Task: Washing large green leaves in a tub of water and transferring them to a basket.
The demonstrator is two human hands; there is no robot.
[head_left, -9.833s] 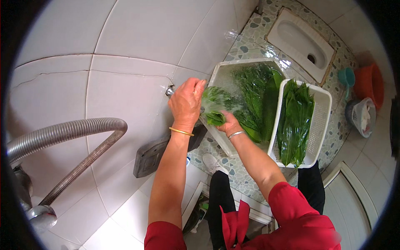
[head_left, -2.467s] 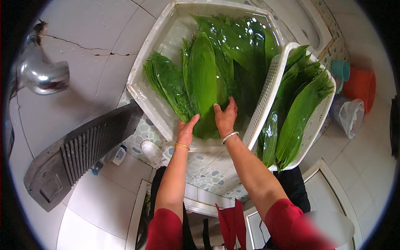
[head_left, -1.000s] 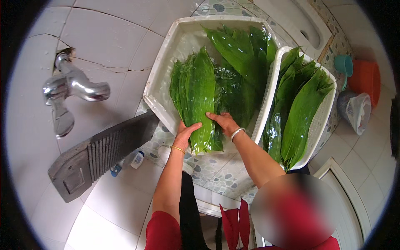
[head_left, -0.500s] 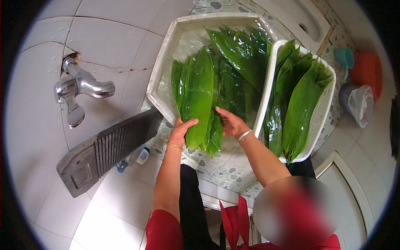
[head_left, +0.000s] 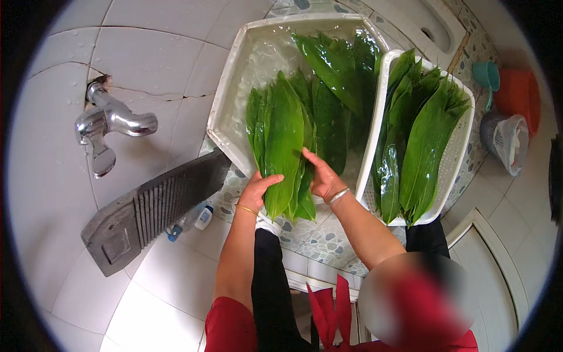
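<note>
A bundle of long green leaves (head_left: 284,141), like bamboo leaves, leans over the near side of a white basin (head_left: 230,79) of water. At the bundle's near left edge is my left hand (head_left: 257,191), closed with its thumb lying across the front leaf. My right hand (head_left: 324,176) grips the right side, thumb toward the leaves; its other fingers are mostly hidden behind them. More wet leaves (head_left: 334,70) lie in the water at the far right of the basin. Beside it, a white perforated basket (head_left: 456,161) holds another stack of leaves (head_left: 423,149).
A metal tap (head_left: 120,120) juts from the tiled wall at left. Below it a dark ribbed washboard (head_left: 161,202) leans near small bottles (head_left: 204,217). At right are a teal dipper (head_left: 485,75), an orange-red bucket (head_left: 522,102) and a lined bin (head_left: 498,141).
Both hands have drawn the leaf bundle slightly nearer to me. The leaves behind it in the water have shifted, and more of the water at the basin's left shows.
</note>
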